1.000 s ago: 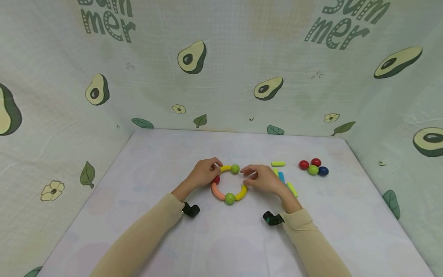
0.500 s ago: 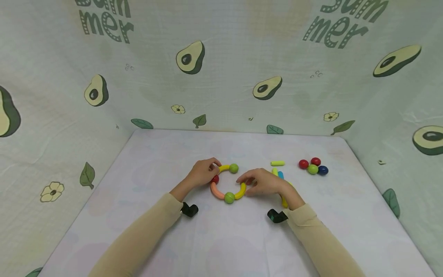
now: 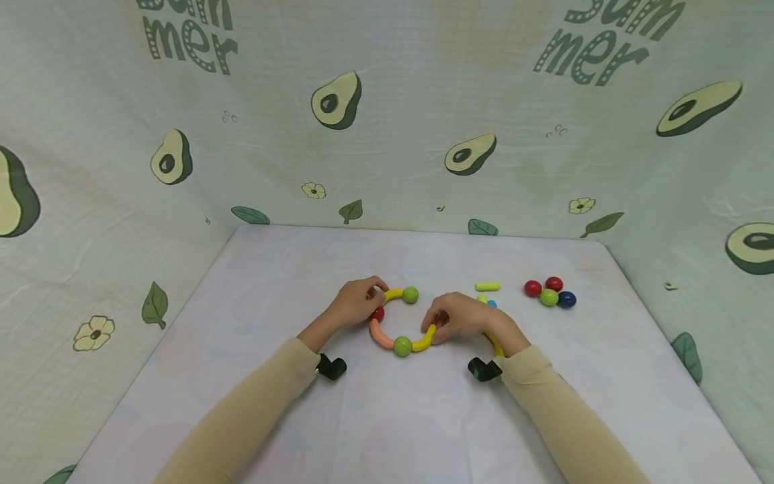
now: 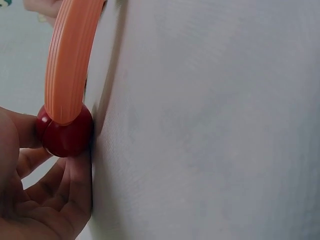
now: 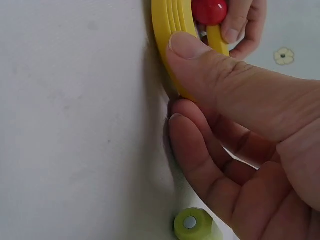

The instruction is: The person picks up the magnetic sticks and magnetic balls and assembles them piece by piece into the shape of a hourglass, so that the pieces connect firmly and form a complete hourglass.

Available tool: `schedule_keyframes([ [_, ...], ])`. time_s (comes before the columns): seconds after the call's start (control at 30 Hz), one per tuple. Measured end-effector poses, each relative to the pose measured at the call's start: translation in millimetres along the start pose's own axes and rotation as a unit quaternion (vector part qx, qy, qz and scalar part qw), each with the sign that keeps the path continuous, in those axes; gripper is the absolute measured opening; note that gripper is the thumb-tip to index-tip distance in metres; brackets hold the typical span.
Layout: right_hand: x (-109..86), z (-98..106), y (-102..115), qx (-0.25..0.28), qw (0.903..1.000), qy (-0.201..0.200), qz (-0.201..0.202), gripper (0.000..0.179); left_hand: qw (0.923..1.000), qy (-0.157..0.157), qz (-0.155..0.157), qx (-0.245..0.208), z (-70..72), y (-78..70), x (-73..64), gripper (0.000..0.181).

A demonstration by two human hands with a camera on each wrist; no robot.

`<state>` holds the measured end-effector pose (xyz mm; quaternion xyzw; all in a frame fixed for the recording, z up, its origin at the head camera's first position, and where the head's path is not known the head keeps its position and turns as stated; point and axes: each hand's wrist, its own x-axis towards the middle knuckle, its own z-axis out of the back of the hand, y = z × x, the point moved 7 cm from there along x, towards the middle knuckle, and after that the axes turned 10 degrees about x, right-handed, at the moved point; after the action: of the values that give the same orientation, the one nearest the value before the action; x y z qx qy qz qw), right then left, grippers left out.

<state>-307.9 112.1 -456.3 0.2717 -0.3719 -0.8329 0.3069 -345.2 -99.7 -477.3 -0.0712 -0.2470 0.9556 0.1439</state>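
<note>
On the table an unclosed ring of curved rods and balls lies between my hands. My left hand (image 3: 355,302) holds the red ball (image 4: 65,135), where an orange curved rod (image 4: 72,60) joins it. From that ball a yellow curved rod (image 3: 394,294) runs to a green ball (image 3: 410,294) at the far side. The orange rod leads to a nearer green ball (image 3: 402,346), followed by a second yellow curved rod (image 3: 423,340). My right hand (image 3: 462,314) pinches this rod's free end between thumb and fingers. A gap separates that end from the far green ball.
A lime straight rod (image 3: 487,286) lies beyond my right hand, which partly hides other rods. Farther right sit two red balls (image 3: 533,288), a green ball (image 3: 549,298) and a dark blue ball (image 3: 566,299). Patterned cloth (image 3: 387,134) surrounds the table.
My right hand has come down onto the near yellow rod's end and now pinches it; that end has shifted slightly right. My left hand stays in place.
</note>
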Motion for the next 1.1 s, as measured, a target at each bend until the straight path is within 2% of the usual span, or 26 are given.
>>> schedule_keyframes([
  [0.33, -1.6, -0.6, -4.3, 0.030, 0.9996, -0.001, -0.004, 0.018, 1.0000, 0.000, -0.001, -0.001, -0.6, 0.2, -2.4, 0.024],
  [0.63, -7.2, -6.9, -8.6, 0.119, 0.9921, -0.039, 0.007, 0.028, 0.9998, -0.010, 0.004, -0.015, 0.4, -2.8, -11.1, 0.023],
  [0.83, -9.5, -11.3, -16.0, 0.186, 0.9797, -0.069, -0.030, 0.032, 0.9995, -0.009, 0.006, -0.030, -0.8, -6.0, -18.5, 0.029],
  [1.1, -10.9, -8.7, -21.1, 0.186, 0.9714, -0.129, -0.071, 0.035, 0.9994, -0.010, 0.019, -0.026, -5.9, -5.2, -26.4, 0.033],
])
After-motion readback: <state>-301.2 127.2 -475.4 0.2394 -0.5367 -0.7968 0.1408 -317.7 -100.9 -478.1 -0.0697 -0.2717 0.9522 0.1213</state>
